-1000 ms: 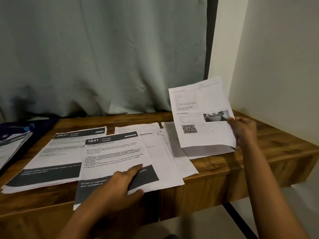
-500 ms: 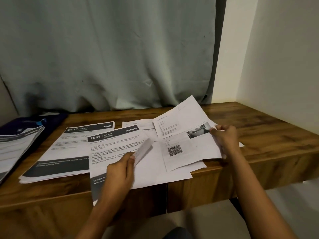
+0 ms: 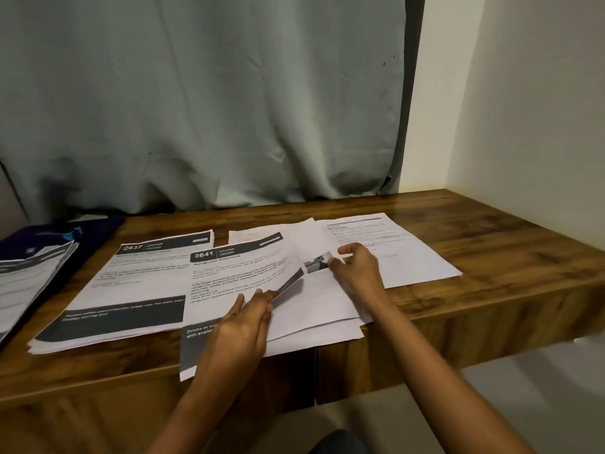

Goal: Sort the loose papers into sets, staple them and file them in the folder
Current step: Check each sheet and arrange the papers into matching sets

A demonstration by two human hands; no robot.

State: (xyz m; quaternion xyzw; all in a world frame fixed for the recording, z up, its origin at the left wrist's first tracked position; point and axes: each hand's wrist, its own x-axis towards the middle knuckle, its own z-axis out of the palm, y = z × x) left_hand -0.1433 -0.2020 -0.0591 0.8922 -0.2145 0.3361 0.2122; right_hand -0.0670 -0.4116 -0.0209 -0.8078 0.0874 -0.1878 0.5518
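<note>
Several printed sheets lie on the wooden desk [image 3: 491, 306]. My left hand [image 3: 244, 326] pinches the lifted right edge of the "2641" sheet [image 3: 235, 273], curling it up off the pile. My right hand [image 3: 358, 267] holds the sheet with a small photo [image 3: 322, 280] and has it partly under that raised edge. A "2437" stack [image 3: 131, 290] lies to the left. One more printed page [image 3: 402, 253] lies flat at the right, beyond my right hand. The blue folder [image 3: 42, 237] sits at the far left with papers [image 3: 23, 283] on it.
A grey curtain [image 3: 203, 103] hangs behind the desk and a white wall [image 3: 530, 119] closes the right side. Bare wood shows at the desk's back right corner and along the front edge. The "2641" sheet overhangs the front edge.
My right hand brought the photo sheet down from the air and slid it left onto the pile. My left hand went from resting flat on the "2641" sheet to lifting its right edge.
</note>
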